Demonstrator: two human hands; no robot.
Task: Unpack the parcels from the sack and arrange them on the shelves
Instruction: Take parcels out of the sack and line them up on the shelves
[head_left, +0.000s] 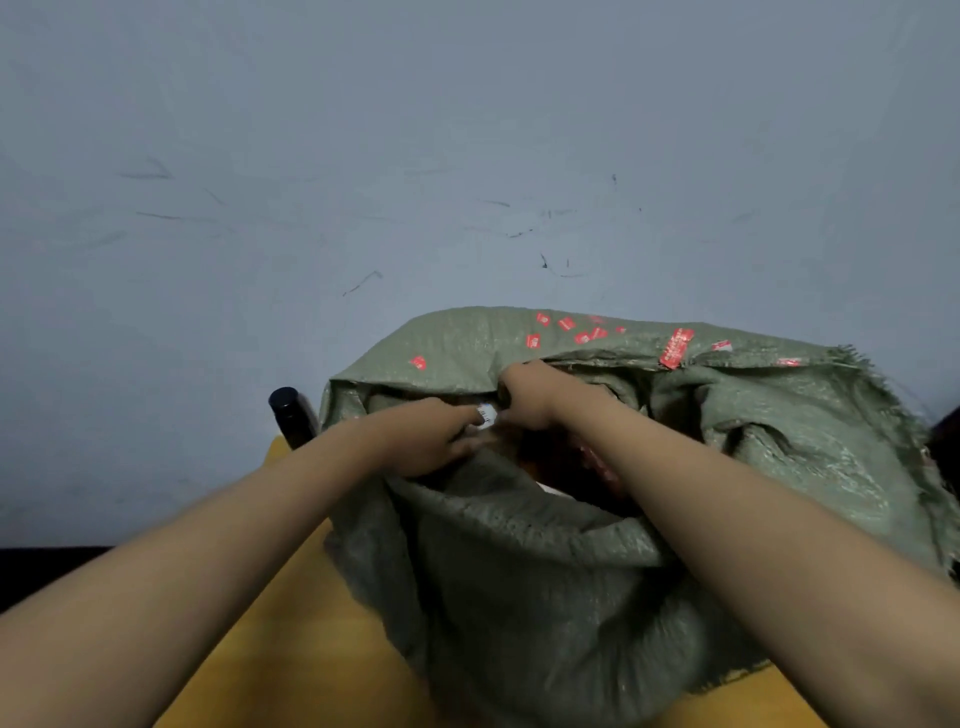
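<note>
A big green woven sack (519, 582) with red stickers stands open on a yellow table (291, 644). Both my hands reach into its mouth. My left hand (431, 436) has its fingers curled round a small item with a white barcode label (487, 414). My right hand (530, 395) grips a dark object right beside that label, up against the sack's far rim. Deeper in the sack I make out dark reddish parcels (582, 462) and a white corner, mostly in shadow. No shelves are in view.
A black cylindrical bottle (292, 415) stands on the table just left of the sack. A scuffed grey wall (467, 156) rises close behind. The sack's frayed edge hangs toward the right. A dark floor strip shows at the left.
</note>
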